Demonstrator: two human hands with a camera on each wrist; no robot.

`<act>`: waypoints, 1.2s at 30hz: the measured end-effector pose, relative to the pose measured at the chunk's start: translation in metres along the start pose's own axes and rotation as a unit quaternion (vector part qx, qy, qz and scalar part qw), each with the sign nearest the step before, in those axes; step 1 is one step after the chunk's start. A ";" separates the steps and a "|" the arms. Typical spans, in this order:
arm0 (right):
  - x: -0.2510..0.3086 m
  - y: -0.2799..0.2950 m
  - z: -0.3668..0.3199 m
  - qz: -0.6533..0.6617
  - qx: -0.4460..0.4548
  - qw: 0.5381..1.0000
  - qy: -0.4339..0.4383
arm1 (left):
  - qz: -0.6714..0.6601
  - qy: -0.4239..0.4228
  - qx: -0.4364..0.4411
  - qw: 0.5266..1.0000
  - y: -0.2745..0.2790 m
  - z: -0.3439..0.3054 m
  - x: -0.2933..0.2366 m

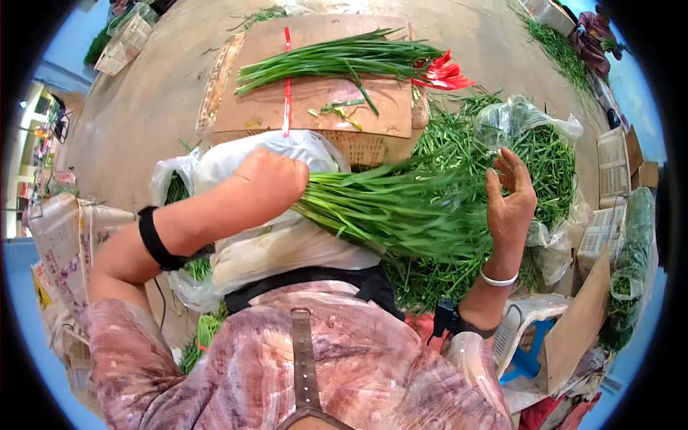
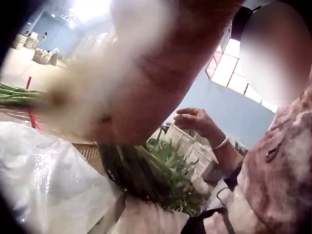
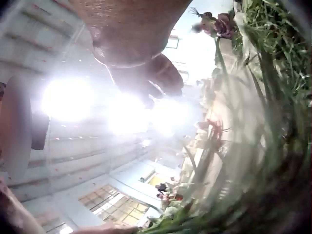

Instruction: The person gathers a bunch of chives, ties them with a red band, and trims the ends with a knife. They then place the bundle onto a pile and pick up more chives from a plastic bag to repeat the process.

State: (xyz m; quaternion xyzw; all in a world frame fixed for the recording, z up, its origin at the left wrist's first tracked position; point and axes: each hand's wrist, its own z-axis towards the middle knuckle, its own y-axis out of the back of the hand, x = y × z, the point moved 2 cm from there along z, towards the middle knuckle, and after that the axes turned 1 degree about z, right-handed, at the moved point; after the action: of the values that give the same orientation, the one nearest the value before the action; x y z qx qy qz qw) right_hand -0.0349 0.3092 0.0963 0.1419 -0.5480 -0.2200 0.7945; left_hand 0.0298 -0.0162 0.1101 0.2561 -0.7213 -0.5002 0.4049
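A loose bunch of long green chives (image 1: 387,208) is gripped at its stem end by my left hand (image 1: 269,179), over my lap. The leaves fan out to the right and blur at their tips. My right hand (image 1: 512,188) is raised just beyond those tips, fingers spread and slightly bent, with nothing in them. In the left wrist view the left hand (image 2: 151,83) covers most of the bunch's stems, and dark leaves (image 2: 136,170) hang below it. The right wrist view has the right hand (image 3: 136,53) against bright lights, with blurred leaves (image 3: 253,161) beside it.
Ahead, a cardboard-topped crate (image 1: 251,118) bears another chive bunch (image 1: 337,61), a red tape strip (image 1: 287,86) and red ties (image 1: 441,74). Loose greens (image 1: 444,140) heap at the right, by a filled plastic bag (image 1: 537,158). White plastic (image 1: 265,244) covers my lap.
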 end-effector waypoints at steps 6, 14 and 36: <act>0.069 -0.056 -0.004 0.067 0.192 0.969 0.137 | 0.042 -0.005 -0.043 0.998 0.000 0.004 -0.004; 0.029 -0.177 -0.059 0.066 0.303 0.918 0.246 | 0.029 0.031 -0.036 0.998 -0.003 -0.013 0.005; 0.029 -0.162 -0.050 -0.048 0.215 0.933 0.284 | 0.053 0.051 0.001 0.997 0.003 -0.037 0.006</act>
State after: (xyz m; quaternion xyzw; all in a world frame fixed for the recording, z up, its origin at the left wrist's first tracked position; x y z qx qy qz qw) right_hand -0.0104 0.1540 0.0263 0.3920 -0.3258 -0.0854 0.8561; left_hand 0.0576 -0.0387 0.1208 0.2427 -0.7127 -0.4637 0.4671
